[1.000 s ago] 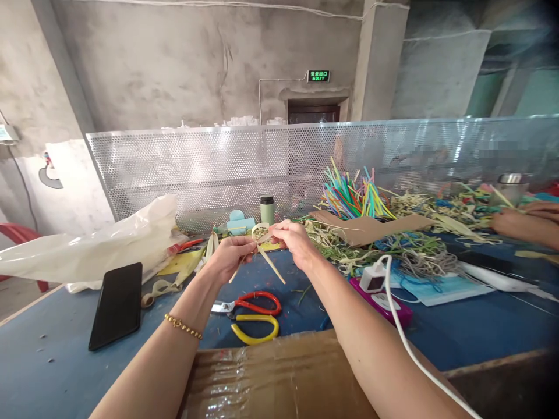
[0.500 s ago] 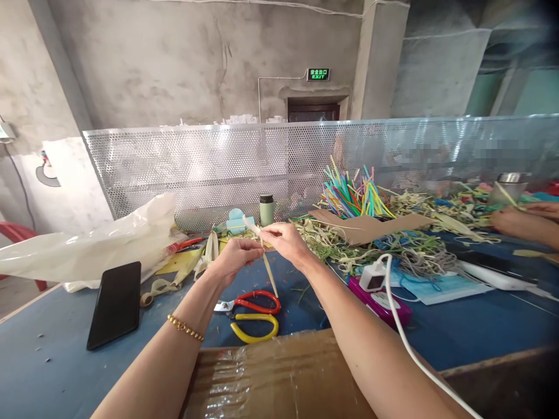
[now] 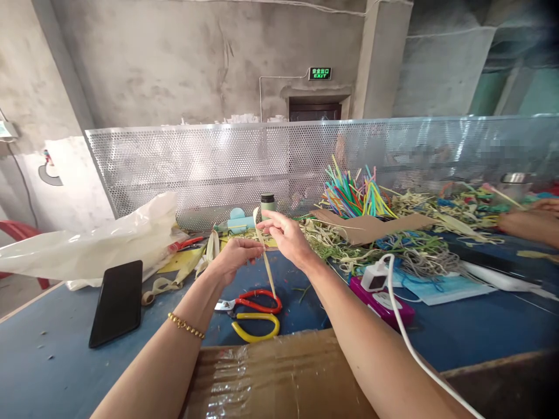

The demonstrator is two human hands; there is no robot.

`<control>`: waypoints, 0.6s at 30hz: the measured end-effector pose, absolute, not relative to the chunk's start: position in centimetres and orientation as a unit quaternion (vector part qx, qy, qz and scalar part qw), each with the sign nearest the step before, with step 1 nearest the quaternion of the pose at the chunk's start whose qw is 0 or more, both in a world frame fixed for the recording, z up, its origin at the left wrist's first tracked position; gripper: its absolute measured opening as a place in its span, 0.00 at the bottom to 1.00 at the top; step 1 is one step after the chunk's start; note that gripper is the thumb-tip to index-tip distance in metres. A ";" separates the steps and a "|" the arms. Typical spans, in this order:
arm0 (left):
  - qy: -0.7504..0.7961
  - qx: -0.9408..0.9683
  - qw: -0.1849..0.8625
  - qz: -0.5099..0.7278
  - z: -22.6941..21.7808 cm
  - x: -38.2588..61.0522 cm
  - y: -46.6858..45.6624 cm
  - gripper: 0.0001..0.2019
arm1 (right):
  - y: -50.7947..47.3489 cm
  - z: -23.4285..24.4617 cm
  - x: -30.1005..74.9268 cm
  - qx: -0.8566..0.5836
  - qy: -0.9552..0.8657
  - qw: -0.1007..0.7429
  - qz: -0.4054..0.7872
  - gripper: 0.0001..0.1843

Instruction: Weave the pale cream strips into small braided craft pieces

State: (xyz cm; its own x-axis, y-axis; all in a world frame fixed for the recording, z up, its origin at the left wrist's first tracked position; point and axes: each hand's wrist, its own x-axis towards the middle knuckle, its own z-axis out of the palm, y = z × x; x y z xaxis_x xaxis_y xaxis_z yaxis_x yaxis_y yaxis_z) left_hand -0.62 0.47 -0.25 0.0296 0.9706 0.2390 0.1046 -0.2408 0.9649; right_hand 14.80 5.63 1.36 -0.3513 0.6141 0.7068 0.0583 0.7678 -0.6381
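A pale straw-coloured strip [image 3: 267, 267] stands nearly upright above the blue table [image 3: 52, 372]. My left hand [image 3: 233, 258] is closed on the strip's middle, its fingers pinched round it. My right hand [image 3: 283, 235] is just beside it, pinching the strip's upper end near its tip. Below the hands lie scissors with red and yellow handles [image 3: 255, 314].
A black phone [image 3: 116, 302] and a white plastic bag [image 3: 96, 241] lie at the left. A cardboard box [image 3: 279, 378] sits nearest me. Right: a pink device with white charger [image 3: 378, 285], piles of straw strips [image 3: 349, 244], coloured strips [image 3: 356, 195]. Another person's hand [image 3: 530, 224] is far right. A perforated metal screen [image 3: 305, 163] stands behind.
The looped strip has been pulled out straight and now stands upright. My right hand has lifted slightly along its top end; my left hand stays pinched lower down.
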 end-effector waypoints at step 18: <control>0.430 0.618 0.441 0.489 -0.2 -0.5 0.4 0.07 | 5.8 1.0 15.3 -0.297 -0.765 0.452 0.350 0.15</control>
State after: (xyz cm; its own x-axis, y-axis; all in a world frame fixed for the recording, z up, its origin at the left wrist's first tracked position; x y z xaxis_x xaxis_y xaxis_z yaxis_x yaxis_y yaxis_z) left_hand -0.52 0.42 -0.18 0.1525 0.9625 0.2244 0.0997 -0.2409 0.9654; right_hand 15.27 5.77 1.01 -0.4153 0.7706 0.4834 0.1381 0.5786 -0.8038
